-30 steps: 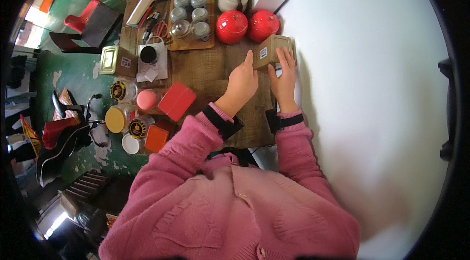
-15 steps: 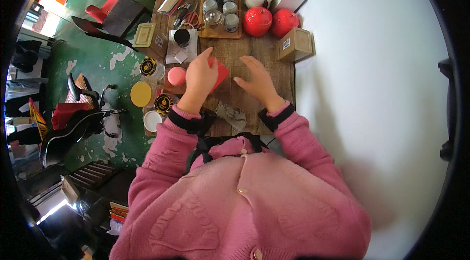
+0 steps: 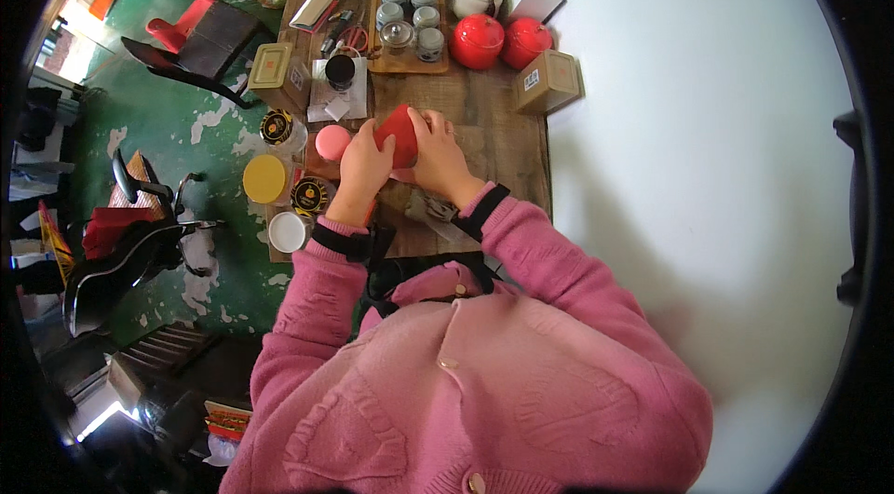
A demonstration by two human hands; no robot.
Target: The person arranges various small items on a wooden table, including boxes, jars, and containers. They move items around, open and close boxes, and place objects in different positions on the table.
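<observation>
A person in a pink cardigan is holding a red box (image 3: 399,133) between both hands above a wooden bench (image 3: 494,112). The left hand (image 3: 365,163) is gripping its left side, the right hand (image 3: 438,154) is clasping its right side. A pink round lid (image 3: 331,141) is lying just beside the left hand.
</observation>
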